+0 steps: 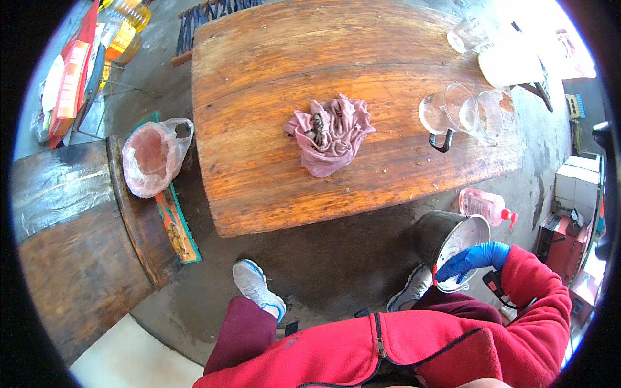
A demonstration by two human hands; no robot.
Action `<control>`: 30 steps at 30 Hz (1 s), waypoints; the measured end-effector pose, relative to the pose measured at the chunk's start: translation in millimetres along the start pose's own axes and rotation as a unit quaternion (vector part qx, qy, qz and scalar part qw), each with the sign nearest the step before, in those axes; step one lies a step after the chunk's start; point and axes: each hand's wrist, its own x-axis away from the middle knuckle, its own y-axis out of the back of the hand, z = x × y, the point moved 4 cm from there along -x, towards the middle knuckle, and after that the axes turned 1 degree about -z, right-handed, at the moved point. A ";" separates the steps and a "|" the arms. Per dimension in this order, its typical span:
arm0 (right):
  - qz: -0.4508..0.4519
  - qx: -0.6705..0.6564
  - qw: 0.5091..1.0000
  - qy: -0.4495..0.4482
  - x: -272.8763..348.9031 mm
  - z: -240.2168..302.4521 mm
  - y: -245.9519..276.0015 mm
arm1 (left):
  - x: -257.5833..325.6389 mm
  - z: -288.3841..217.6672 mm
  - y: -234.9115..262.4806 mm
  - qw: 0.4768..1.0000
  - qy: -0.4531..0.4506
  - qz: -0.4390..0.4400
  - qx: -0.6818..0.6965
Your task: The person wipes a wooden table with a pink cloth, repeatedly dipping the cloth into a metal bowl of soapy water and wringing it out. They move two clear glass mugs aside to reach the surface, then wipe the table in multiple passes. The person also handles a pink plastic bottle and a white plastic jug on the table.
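At the lower right, my right hand (471, 260), in a blue glove, reaches over the near side of a dark metal bucket (436, 236) on the floor. Its fingers are closed and bent down by the bucket's rim. A small red spot shows at the fingertips; what they hold I cannot make out. Just beyond the bucket is a clear bottle (480, 205) with pink liquid and a red cap. My left hand is out of sight. A crumpled pink cloth (330, 139) lies on the wooden table (272, 71) in front of me.
On the table's right stand a glass jug (446, 108) with a black handle, a clear container (490, 116) and a glass cup (467, 35). A plastic bag (154, 158) sits at the left by a wooden bench (77, 213). Oil bottles (126, 42) are at the far left.
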 end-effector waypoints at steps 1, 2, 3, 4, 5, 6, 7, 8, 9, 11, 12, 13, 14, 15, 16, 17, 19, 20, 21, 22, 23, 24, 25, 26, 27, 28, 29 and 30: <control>0.015 0.012 1.000 0.016 -6.1 1.0 1.3 | 0.1 0.1 0.3 1.000 -0.001 -0.001 -0.001; 0.036 0.054 0.996 0.061 -11.0 4.1 0.9 | -0.1 -0.5 1.9 1.000 0.000 -0.003 -0.002; 0.038 0.057 0.996 0.060 -15.6 4.1 2.1 | 0.2 -0.1 1.6 1.000 0.001 -0.003 -0.003; 0.046 0.089 0.991 0.089 -19.0 7.0 2.0 | 0.1 -1.2 3.4 1.000 0.001 -0.003 -0.003; 0.053 0.118 0.984 0.119 -21.7 10.0 0.7 | 0.1 -1.7 2.8 1.000 0.001 -0.003 -0.004; 0.054 0.132 0.980 0.135 -21.6 13.0 -0.3 | -0.4 -3.2 4.4 1.000 -0.001 -0.005 -0.003; 0.055 0.145 0.976 0.152 -20.8 16.2 -1.6 | -1.2 -4.1 3.6 1.000 -0.002 -0.002 -0.006; 0.055 0.159 0.971 0.168 -19.0 19.9 -3.2 | -2.2 -5.3 4.3 1.000 -0.003 0.000 -0.006; 0.050 0.156 0.972 0.170 -16.1 22.7 -4.5 | -3.8 -6.3 4.0 1.000 -0.005 0.002 -0.008; 0.044 0.124 0.983 0.129 -11.8 24.7 -7.1 | -7.1 -7.1 4.5 1.000 -0.009 0.000 -0.004; 0.040 0.107 0.987 0.109 -10.4 25.4 -8.1 | -8.1 -6.4 4.8 1.000 -0.010 0.003 -0.007; 0.040 0.090 0.990 0.099 -10.0 26.5 -10.2 | -10.1 -6.4 4.2 1.000 -0.011 0.004 -0.006; 0.039 0.062 0.996 0.054 -12.6 24.8 -11.0 | -10.9 -5.8 4.8 1.000 -0.013 0.003 -0.007; 0.035 0.034 0.999 0.009 -15.3 23.0 -11.7 | -12.4 -5.8 3.7 1.000 -0.016 0.004 -0.006; 0.038 0.022 0.999 0.001 -20.3 24.2 -12.3 | -12.8 -5.6 3.7 1.000 -0.018 0.005 -0.006; 0.042 0.010 0.999 -0.005 -26.6 25.3 -13.6 | -13.3 -5.9 2.3 1.000 -0.021 0.006 -0.008; 0.061 0.096 0.992 0.063 -39.4 34.3 -15.2 | -12.9 -6.5 0.4 0.999 -0.029 0.008 -0.012; 0.055 0.125 0.987 0.082 -44.8 38.2 -14.1 | -12.2 -6.6 -1.0 0.999 -0.032 0.009 -0.012; 0.038 0.133 0.989 0.057 -47.8 39.8 -10.3 | -11.7 -6.9 -1.4 0.999 -0.035 0.010 -0.014; 0.023 0.151 0.987 0.053 -50.0 42.7 -7.8 | -10.8 -6.3 -2.3 0.999 -0.038 0.012 -0.017; 0.011 0.194 0.978 0.077 -49.8 47.8 -6.2 | -10.1 -5.8 -1.6 0.999 -0.040 0.015 -0.019; 0.001 0.230 0.966 0.118 -47.5 54.0 -5.5 | -8.7 -3.7 -0.6 0.999 -0.040 0.018 -0.019; -0.004 0.270 0.948 0.170 -42.8 61.0 -5.8 | -7.3 -1.3 1.7 0.999 -0.039 0.020 -0.020; -0.010 0.302 0.927 0.221 -37.8 65.4 -12.0 | -4.9 1.9 5.6 0.999 -0.039 0.021 -0.023; -0.008 0.366 0.879 0.307 -20.9 73.6 -14.6 | -2.5 4.7 9.7 0.999 -0.039 0.024 -0.029; -0.031 0.331 0.901 0.277 -15.0 74.8 -12.4 | 1.8 8.6 15.6 0.998 -0.038 0.030 -0.037; -0.083 0.287 0.925 0.236 -0.4 73.8 -10.1 | 6.8 12.6 21.4 0.998 -0.034 0.035 -0.046; -0.142 0.298 0.911 0.247 16.4 75.8 -9.3 | 13.8 17.9 29.1 0.997 -0.031 0.040 -0.056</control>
